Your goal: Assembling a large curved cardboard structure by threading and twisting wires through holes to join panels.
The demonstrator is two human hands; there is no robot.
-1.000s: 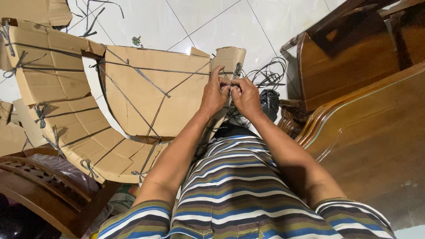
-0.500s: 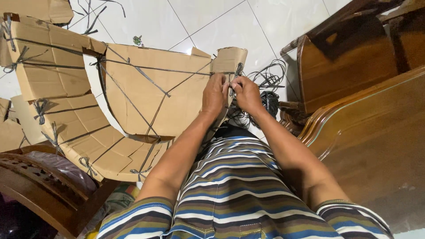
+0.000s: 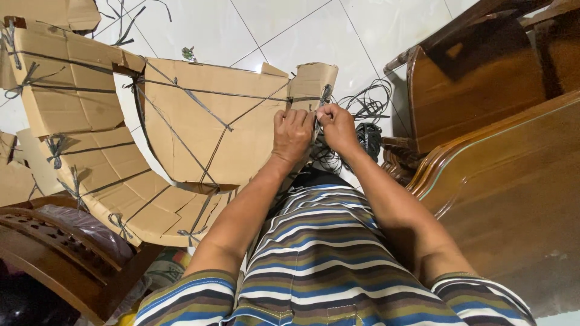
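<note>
head view, looking down at two bare hands working at the right end of a curved cardboard frame (image 3: 205, 127) that stands on the white tiled floor (image 3: 290, 30). the left hand (image 3: 293, 133) is curled narrow over the frame's right edge, knuckles up, pressing on the board just beside a small cardboard flap (image 3: 311, 81). the right hand (image 3: 338, 128) is closed in a pinch on a dark strap (image 3: 199, 93), at the point where it crosses the flap's lower edge; the fingertips of both hands nearly touch.

handling, as a judgement: the frame is probably light for its bulk and fairly stiff along the corrugation, but easily creased or torn at cut edges and where straps bite in. it is best held at a lashed joint or flat against a panel, not by a free corner. the strap looks thin, flat and pliable, likely slippery, so a tight pinch close to the knot suits it.

appearance: brown corrugated panels pieced into a wide arc, with a flat central panel inside it, bound by dark straps that run in straight lines and crossings and end in small knots. to the right of the frame lie a loose strap coil (image 3: 362, 115) and polished wooden furniture (image 3: 483, 151); the person wears a striped shirt (image 3: 326, 259).
</note>
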